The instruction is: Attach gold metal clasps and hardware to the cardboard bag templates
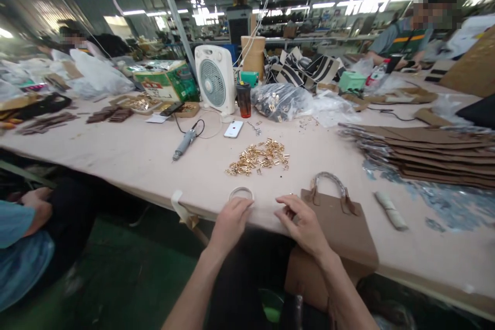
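My left hand (pixel 231 220) is at the front edge of the table, its fingers pressed together on the near side of a pale ring that looks like a roll of tape (pixel 241 189). Across a small gap, my right hand (pixel 302 223) has its thumb and forefinger apart and the other fingers curled; I make out nothing held in it. Beside that hand lies a brown handbag (pixel 340 227) with its handle (pixel 328 175) wrapped in clear film. A pile of small gold metal fittings (pixel 259 157) is spread on the table beyond both hands.
A grey electric screwdriver (pixel 184 144), a white phone (pixel 233 129), a dark tumbler (pixel 244 100) and a box fan (pixel 215 80) stand or lie farther back. Stacked brown bag pieces (pixel 433 154) and a rolled cloth (pixel 390 210) are at right. Another person's arm (pixel 33 211) is at left.
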Motion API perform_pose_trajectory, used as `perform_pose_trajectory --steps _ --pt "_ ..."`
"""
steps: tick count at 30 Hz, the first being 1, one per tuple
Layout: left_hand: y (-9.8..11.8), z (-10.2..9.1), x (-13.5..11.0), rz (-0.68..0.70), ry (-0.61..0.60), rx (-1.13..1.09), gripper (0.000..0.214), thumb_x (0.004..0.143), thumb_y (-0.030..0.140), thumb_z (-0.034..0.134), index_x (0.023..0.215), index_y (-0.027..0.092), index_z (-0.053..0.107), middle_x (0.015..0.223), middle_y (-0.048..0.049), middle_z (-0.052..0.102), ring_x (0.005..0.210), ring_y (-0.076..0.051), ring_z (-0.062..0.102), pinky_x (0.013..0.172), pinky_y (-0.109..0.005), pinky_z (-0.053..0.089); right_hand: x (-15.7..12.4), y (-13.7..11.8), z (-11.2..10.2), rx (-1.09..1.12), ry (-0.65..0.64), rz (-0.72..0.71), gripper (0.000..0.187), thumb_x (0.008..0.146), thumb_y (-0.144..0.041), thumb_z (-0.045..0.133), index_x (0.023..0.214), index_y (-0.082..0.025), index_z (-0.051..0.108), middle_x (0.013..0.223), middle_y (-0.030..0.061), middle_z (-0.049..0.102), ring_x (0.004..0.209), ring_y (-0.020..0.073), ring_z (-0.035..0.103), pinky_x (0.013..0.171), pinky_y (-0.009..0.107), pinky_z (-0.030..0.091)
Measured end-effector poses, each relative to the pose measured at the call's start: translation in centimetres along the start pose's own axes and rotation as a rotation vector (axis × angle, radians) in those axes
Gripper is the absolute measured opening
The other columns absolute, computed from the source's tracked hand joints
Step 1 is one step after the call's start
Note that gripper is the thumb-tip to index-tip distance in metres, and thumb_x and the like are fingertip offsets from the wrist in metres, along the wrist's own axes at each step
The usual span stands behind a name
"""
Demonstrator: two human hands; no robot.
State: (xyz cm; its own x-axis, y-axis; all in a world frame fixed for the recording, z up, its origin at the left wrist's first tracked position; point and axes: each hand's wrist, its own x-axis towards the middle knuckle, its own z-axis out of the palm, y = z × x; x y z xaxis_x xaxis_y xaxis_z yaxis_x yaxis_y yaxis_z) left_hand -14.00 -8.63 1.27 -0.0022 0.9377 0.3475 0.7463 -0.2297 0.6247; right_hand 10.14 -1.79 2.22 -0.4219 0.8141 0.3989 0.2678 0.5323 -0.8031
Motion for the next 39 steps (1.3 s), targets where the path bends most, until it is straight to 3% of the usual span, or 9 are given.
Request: perform_pose_trajectory --steps 3,7,11,20,32,36,39 --pt "2.0 1.5 0.0 0.018 -0.054 -0.030 0.029 0.102 0.021 0.055 0.127 0.026 0.069 0.115 -0.0092 0.072 0.111 -0.026 0.065 0.099 -0.040 0.052 0.1 -0.5 1.4 -0.011 -0.130 -0.028 0.038 0.092 -0.029 0.073 0.130 -0.028 0.067 0.116 0.0069 0.071 0.084 0.0186 0.068 0.079 0.033 0.059" --pt "3.0 2.3 0.1 0.041 -0.073 -0.027 0.031 0.102 0.019 0.053 0.129 0.025 0.068 0.114 -0.0100 0.071 0.110 -0.026 0.065 0.098 -0.040 0.053 -0.1 0.2 2.1 -0.078 -0.122 0.008 0.023 0.095 -0.027 0.069 0.118 -0.027 0.071 0.104 0.0046 0.075 0.084 0.0199 0.070 0.079 0.034 0.058" --pt "3.0 2.4 0.2 0.086 -0.092 0.055 0.032 0.103 0.017 0.050 0.130 0.024 0.066 0.114 -0.0099 0.069 0.109 -0.025 0.064 0.096 -0.040 0.054 -0.4 0.9 2.2 -0.081 -0.096 0.007 0.016 0.098 -0.020 0.063 0.107 -0.026 0.075 0.100 0.0040 0.078 0.092 0.0212 0.072 0.086 0.035 0.056" --pt "2.7 2.9 1.0 0.154 -0.096 0.110 0.026 0.102 0.017 0.053 0.119 0.024 0.072 0.112 -0.0098 0.066 0.105 -0.023 0.063 0.092 -0.039 0.056 -0.5 0.7 1.8 -0.115 -0.127 0.026 0.017 0.097 -0.018 0.063 0.107 -0.025 0.075 0.099 0.0054 0.076 0.092 0.0218 0.071 0.085 0.035 0.055" --pt "2.4 3.7 0.7 0.109 -0.059 0.131 0.020 0.105 0.025 0.052 0.107 0.021 0.071 0.108 -0.0088 0.066 0.102 -0.023 0.062 0.089 -0.038 0.053 -0.7 0.3 2.1 -0.270 -0.160 -0.002 0.009 0.101 -0.020 0.059 0.100 -0.023 0.068 0.096 0.0041 0.069 0.089 0.0192 0.066 0.080 0.030 0.049" --pt "2.6 3.8 0.9 0.095 -0.048 0.108 0.019 0.104 0.024 0.052 0.104 0.022 0.071 0.107 -0.0079 0.066 0.101 -0.023 0.062 0.087 -0.037 0.052 -1.0 0.1 2.5 -0.485 -0.163 -0.085 0.012 0.102 -0.017 0.053 0.103 -0.023 0.064 0.097 0.0052 0.067 0.087 0.0198 0.062 0.073 0.029 0.047" --pt "2.6 3.8 0.9 0.093 -0.053 0.081 0.019 0.104 0.024 0.051 0.101 0.022 0.070 0.106 -0.0075 0.066 0.101 -0.023 0.061 0.087 -0.038 0.052 -1.2 0.3 2.6 -0.572 -0.165 -0.204 0.021 0.100 -0.009 0.048 0.110 -0.021 0.062 0.101 0.0068 0.067 0.092 0.0215 0.061 0.075 0.030 0.048"
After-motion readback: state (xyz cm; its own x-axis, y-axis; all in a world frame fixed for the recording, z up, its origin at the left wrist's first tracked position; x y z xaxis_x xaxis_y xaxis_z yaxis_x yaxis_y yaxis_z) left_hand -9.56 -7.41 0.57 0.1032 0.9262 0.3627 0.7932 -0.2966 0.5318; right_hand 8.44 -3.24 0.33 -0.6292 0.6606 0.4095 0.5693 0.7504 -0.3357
